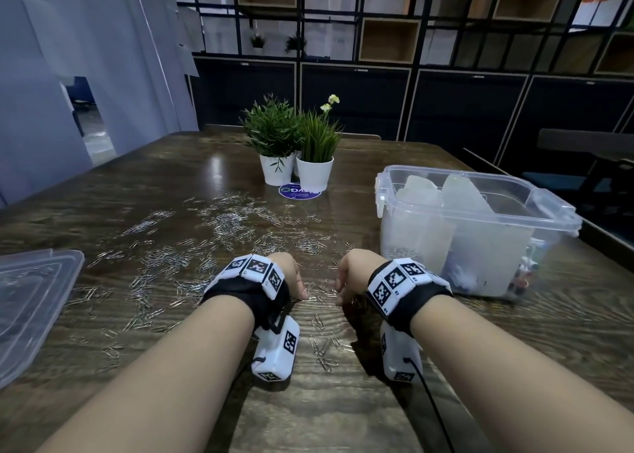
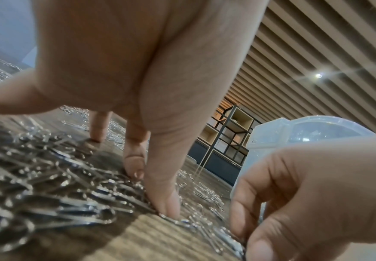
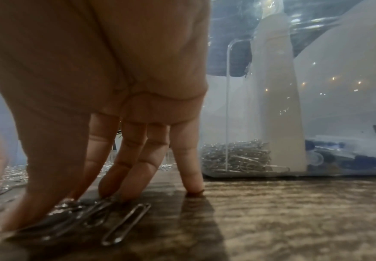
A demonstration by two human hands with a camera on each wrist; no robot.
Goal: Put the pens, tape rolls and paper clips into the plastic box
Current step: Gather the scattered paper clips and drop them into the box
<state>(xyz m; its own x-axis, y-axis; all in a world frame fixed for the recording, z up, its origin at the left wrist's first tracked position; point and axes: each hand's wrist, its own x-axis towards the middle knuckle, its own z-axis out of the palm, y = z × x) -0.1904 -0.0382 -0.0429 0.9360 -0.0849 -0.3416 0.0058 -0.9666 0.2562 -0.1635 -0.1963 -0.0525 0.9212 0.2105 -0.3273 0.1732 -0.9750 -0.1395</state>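
Both hands work the clips (image 1: 219, 226) strewn over the table (image 1: 343, 418). The left hand (image 1: 291, 274) and right hand (image 1: 350, 274) stand with spread fingertips (image 3: 193, 187) pressing clips, gripping none yet. Best to rake a pile together, then scoop. The box (image 1: 480, 239) sits open just right; the lid (image 1: 31, 298) lies well clear left.

Desk (image 1: 343, 418): dark wood grain, glossy. Lying on it: paper clips (image 1: 219, 233), scattered across the middle and near edge; clear box (image 1: 473, 243), right side, open; clear lid (image 1: 31, 301), flat at left edge; two white pots (image 1: 298, 172) with green plants, far centre, touching; round blue sticker (image 1: 299, 191) just before the pots.
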